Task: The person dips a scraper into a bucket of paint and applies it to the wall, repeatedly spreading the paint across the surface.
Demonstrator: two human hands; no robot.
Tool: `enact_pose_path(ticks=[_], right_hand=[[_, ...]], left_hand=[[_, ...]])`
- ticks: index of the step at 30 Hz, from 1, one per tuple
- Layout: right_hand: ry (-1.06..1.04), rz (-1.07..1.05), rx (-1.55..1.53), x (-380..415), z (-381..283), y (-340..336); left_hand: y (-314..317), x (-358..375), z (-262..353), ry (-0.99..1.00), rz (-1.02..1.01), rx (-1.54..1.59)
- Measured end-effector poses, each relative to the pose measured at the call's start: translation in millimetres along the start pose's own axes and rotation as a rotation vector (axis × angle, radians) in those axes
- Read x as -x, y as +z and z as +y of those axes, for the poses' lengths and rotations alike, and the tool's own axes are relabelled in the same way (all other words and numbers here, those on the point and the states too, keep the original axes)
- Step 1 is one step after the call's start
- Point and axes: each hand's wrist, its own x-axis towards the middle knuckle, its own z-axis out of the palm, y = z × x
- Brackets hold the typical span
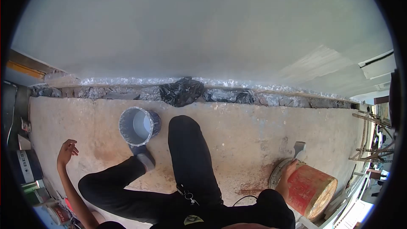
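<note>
Surface: bare concrete floor (237, 131), stained, running up to a pale grey wall (190, 25); I see crumpled plastic sheeting (182, 91) along the joint between them.
Posture: I see the person seated on the floor in black trousers, one knee raised at centre, the other leg folded to the left.
Left hand (67, 150): raised off the floor at the left, fingers loosely curled, released and grasping nothing.
Right hand (289, 171): resting on the top rim of the red bucket (309, 188); fingers lie over the rim, so it grips the bucket edge lightly.
Red bucket: lower right, tilted on its side, touching the floor, just beside the right hip.
Scraper (298, 149): lying on the floor just behind the red bucket, near the right hand, not held.
Grey bucket (139, 125): upright, between the wall and the grey shoe (143, 155), holding pale liquid.
Paint cans (29, 165): clustered at the far left edge, well apart from the red bucket.
</note>
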Motion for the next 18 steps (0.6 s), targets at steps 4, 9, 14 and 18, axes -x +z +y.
enact_pose_path(ticks=[4, 9, 14, 18], right_hand=[[-0.205, 0.024, -0.201, -28, -89, 32], [-0.391, -0.213, -0.576, -14, -247, 43], [-0.649, -0.295, -0.525, -14, -340, 20], [-0.742, -0.266, -0.412, -22, -374, -12]], left_hand=[[-7, 28, 15, 0.010, 0.020, -0.038], [25, -20, 40, 0.154, -0.030, -0.044], [100, -101, 19, 0.228, -0.288, -0.118], [147, -143, 13, 0.085, -0.313, 0.132]])
